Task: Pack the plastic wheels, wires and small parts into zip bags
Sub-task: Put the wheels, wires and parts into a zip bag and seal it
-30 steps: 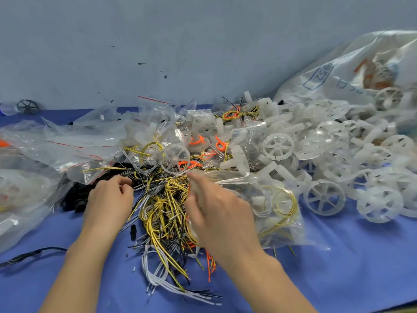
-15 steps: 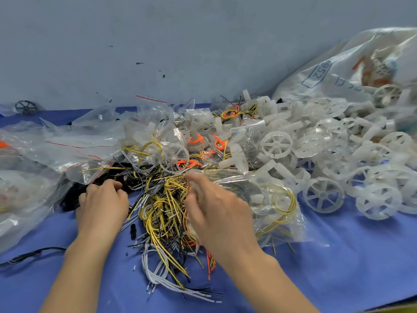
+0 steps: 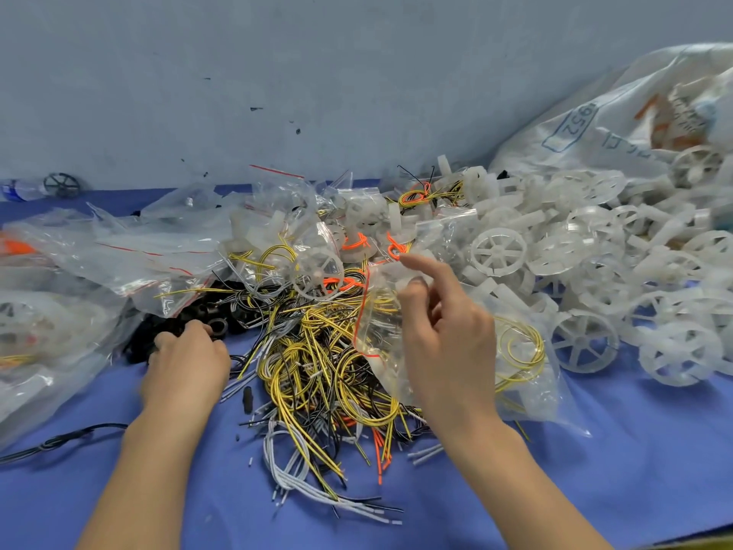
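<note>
- The left hand lies knuckles-up at the edge of a heap of black small parts on the blue desk. Its fingers are curled into the heap, and the fingertips are hidden, so it cannot be told whether anything is pinched in that grip.
- The right hand is held above the wires. The mouth of a clear zip bag is pinched in its grip, and the index finger is stretched out.
- A yellow wire coil and pale parts are seen inside that bag. Its lower end rests on the desk, just beside the plastic wheels.
- The loose wires, yellow, black, white and orange, are piled between the two hands.
- The white wheels are heaped at the right, against a large printed sack.
- Further clear bags are spread at the left.
</note>
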`<state>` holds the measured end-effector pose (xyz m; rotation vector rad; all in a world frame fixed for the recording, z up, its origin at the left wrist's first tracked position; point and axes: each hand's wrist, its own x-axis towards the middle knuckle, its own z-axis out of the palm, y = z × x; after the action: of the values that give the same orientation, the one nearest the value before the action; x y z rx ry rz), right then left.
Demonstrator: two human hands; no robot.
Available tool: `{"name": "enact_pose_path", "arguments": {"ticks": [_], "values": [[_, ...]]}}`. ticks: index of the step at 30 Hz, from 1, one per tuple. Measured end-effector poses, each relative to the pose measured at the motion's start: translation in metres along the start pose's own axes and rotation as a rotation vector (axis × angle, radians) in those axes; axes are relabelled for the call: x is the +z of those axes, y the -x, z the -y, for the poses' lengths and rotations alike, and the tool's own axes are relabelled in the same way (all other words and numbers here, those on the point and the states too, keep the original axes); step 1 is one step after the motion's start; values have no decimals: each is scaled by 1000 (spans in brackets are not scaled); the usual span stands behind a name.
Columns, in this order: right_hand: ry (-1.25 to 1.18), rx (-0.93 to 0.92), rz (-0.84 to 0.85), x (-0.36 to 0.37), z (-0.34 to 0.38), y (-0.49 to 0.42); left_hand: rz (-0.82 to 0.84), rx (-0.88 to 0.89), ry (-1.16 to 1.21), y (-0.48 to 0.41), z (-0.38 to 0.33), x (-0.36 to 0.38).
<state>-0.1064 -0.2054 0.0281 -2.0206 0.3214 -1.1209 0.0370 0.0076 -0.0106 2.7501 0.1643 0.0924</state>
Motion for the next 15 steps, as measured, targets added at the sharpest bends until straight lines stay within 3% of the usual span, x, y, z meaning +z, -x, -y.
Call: {"name": "enact_pose_path", "arguments": {"ticks": [4, 10, 15], "values": [[15, -27, 11, -1, 2, 4, -24, -67, 10, 0, 1, -1], [316, -224, 261, 11, 12, 28, 2, -16, -28, -6, 6, 1], [343, -246, 304, 11, 12, 29, -24, 4, -26, -12, 10, 4]]}}
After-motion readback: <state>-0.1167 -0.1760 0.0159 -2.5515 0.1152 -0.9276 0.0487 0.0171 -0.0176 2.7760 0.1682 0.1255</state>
